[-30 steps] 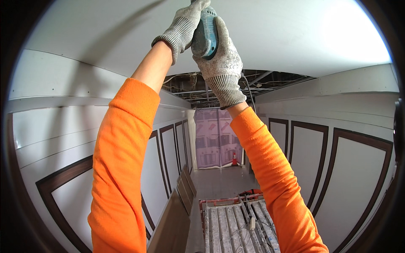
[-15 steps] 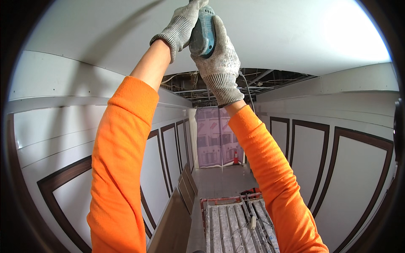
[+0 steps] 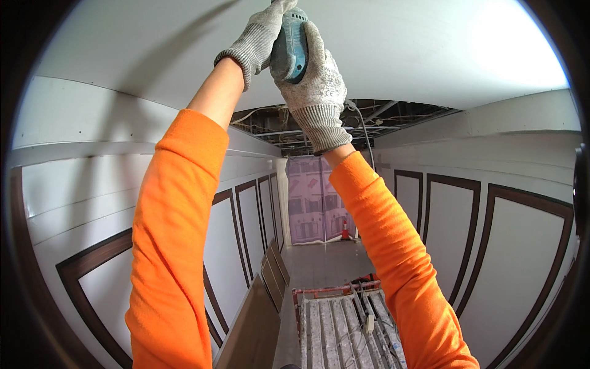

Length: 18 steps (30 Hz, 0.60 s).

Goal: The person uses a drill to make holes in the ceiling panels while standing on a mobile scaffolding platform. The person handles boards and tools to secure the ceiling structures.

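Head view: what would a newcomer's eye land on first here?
Two arms in bright orange sleeves reach up through the middle of the picture to the white ceiling. At the top centre, the gloved right hand and left hand clasp a teal power tool against it. Below, a corridor of white wall panels with dark trim runs to a far doorway.

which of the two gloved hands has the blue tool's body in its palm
The right hand: its palm and fingers wrap the teal power tool. The left hand only rests against the tool's top, beside it.
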Tool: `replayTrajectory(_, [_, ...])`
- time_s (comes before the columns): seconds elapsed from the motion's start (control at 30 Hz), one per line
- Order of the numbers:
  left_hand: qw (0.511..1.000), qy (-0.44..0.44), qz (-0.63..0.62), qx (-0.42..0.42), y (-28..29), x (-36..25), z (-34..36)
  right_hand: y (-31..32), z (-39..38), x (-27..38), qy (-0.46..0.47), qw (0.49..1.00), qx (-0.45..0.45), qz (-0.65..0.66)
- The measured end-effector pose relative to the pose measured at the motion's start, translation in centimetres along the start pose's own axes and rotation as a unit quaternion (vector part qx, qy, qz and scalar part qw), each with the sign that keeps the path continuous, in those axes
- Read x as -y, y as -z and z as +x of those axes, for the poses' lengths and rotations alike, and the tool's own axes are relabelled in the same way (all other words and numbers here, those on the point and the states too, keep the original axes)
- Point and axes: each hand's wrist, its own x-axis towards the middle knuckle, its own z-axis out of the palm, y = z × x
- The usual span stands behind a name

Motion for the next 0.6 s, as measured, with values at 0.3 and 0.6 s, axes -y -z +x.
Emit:
replayTrajectory(0.3, [0.999,-0.028,-0.022,0.011,-0.4,0.1,-0.3,0.9,0.0,0.3,-0.027,0.999,0.034,0.017])
replayTrajectory(0.6, [1.0,0.022,0.019,0.007,0.5,0.6,0.5,-0.4,-0.6,0.1,-0.015,0.999,-0.006,0.052])
